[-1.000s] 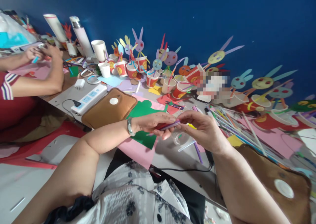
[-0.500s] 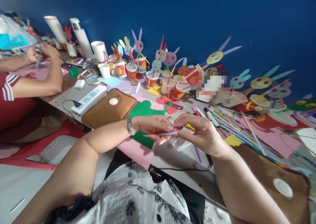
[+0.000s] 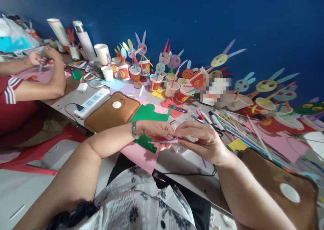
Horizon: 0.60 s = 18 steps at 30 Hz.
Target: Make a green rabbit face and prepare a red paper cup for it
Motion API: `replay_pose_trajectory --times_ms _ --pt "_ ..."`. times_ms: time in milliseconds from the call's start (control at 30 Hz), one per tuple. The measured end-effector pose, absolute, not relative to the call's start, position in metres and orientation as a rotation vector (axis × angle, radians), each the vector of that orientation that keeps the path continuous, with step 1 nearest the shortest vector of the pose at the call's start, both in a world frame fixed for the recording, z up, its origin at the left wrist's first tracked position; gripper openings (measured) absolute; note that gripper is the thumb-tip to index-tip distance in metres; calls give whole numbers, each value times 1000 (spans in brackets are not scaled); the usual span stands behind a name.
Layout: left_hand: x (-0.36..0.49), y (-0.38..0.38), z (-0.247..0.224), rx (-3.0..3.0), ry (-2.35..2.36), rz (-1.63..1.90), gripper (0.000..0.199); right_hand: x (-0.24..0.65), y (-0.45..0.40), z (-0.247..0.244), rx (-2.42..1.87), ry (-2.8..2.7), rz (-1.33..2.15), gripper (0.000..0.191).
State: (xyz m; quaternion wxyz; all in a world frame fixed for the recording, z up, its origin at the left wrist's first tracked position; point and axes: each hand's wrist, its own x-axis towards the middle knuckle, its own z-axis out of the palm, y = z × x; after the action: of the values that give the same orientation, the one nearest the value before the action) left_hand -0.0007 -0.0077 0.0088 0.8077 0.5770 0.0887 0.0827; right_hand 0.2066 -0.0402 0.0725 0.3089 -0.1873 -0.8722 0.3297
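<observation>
My left hand, with a bangle at the wrist, is closed round a thin purple stick that has a pale pointed end and lies against something red. From the other side my right hand closes its fingertips at the stick's right end. Exactly what those fingertips grip is hidden. Both hands meet just above the table, over the edge of a green paper sheet and a pink sheet. Scissors lie beyond them, and a purple strip lies below the right hand.
Paper cups with rabbit figures stand along the blue wall. A brown pouch and power strip lie left; another pouch and many sticks lie right. A co-worker's hands are at far left.
My right hand has shifted slightly left, and its fingers have drawn closer together over the stick's end. The stick has moved a little left with the hands.
</observation>
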Motion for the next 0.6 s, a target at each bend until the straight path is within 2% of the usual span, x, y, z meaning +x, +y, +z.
replay_pose_trajectory --times_ms 400,500,600 --pt "-3 -6 11 1136 178 135 53 204 -38 71 -352 -2237 848 28" --pt "-3 -4 11 1125 207 126 50 206 -38 70 -415 -2251 867 22" --pt "0 -3 11 1126 321 277 44 208 -35 66 -583 -2187 890 11"
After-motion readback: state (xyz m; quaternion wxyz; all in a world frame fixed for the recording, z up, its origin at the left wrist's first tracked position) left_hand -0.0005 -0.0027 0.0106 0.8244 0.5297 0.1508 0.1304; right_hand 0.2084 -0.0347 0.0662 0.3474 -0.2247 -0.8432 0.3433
